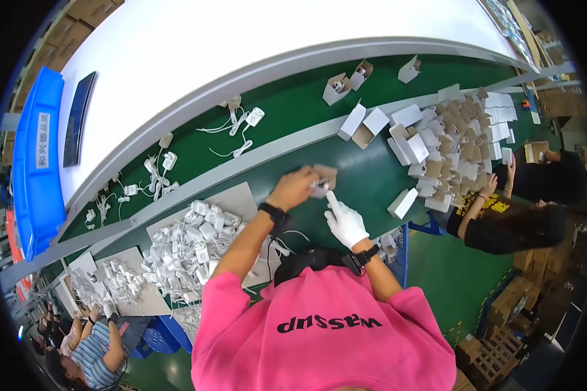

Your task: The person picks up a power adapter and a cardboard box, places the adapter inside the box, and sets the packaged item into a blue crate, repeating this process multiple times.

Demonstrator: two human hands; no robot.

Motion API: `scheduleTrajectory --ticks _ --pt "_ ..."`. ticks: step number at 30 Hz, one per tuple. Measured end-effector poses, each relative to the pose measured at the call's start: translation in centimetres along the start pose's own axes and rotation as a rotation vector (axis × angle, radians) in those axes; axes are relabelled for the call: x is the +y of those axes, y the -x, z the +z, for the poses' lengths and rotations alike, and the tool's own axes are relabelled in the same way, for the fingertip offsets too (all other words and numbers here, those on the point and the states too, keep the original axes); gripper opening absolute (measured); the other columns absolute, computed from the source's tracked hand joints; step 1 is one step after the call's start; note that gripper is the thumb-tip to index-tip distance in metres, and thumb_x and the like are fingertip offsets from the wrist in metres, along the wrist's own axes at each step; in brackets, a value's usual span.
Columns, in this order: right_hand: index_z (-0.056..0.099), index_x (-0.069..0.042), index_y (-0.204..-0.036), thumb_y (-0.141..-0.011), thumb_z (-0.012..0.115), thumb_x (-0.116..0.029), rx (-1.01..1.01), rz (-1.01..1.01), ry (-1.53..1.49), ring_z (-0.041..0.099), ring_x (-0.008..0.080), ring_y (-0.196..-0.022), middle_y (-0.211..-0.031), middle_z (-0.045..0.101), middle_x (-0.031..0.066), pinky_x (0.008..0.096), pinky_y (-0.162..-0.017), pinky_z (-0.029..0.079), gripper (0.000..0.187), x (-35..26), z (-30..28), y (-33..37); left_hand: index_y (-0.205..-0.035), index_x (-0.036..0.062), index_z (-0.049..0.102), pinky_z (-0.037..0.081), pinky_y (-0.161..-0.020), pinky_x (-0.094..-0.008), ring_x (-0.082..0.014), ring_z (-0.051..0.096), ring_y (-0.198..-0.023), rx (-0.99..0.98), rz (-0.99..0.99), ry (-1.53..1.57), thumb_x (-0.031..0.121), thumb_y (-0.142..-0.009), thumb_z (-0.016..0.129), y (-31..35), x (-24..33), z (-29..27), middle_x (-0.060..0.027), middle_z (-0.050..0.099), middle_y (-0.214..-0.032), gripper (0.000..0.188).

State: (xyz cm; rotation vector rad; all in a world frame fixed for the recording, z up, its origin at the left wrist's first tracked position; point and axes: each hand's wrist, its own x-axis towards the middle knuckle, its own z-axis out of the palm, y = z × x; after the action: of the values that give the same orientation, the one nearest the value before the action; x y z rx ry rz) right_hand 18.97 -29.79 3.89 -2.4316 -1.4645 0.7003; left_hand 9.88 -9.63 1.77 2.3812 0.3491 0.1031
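My bare left hand (293, 188), with a dark band on the wrist, closes on a small open cardboard box (327, 174) over the green bench. Something white shows at the box's mouth, smeared by motion. My right hand (347, 225) wears a white glove and a black wrist device. Its index finger stretches up to the near side of the box, while the other fingers are partly hidden. To the left of my hands lies a big heap of white power adapters with cables (192, 244) on a cardboard sheet.
Many open white boxes (447, 146) are massed at the right, and a few stand nearer the middle. On the green belt (195, 140) lie scattered adapters. A white shelf (241, 32) overhangs it, with a blue bin (36, 163) at its left. Co-workers sit at both ends.
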Motion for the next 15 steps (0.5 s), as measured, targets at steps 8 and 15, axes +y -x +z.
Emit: scheduleTrajectory --ticks 8,15 --pt "0.046 -0.009 -0.131 -0.09 0.054 -0.023 0.058 0.045 -0.119 0.064 0.0341 -0.08 -0.096 0.064 0.0129 0.0458 -0.07 0.052 0.044 3.6 -2.6 -2.6 -0.114 0.0079 0.053 0.05 -0.081 -0.0439 -0.0388 0.057 -0.1 0.511 -0.414 -0.107 0.011 -0.084 0.063 -12.2 -10.2 -4.8 -0.0154 0.056 -0.115 0.031" --pt "0.051 -0.011 -0.122 -0.091 0.052 -0.026 -0.09 -0.014 0.05 0.064 0.0346 -0.079 -0.095 0.064 0.0125 0.0456 -0.068 0.052 0.035 5.4 -2.7 -4.1 -0.117 0.0079 0.052 0.048 -0.082 -0.0461 -0.035 0.056 -0.109 0.794 -0.473 -0.416 0.015 -0.084 0.064 -5.0 -13.2 -0.8 -0.0172 0.053 -0.122 0.036"
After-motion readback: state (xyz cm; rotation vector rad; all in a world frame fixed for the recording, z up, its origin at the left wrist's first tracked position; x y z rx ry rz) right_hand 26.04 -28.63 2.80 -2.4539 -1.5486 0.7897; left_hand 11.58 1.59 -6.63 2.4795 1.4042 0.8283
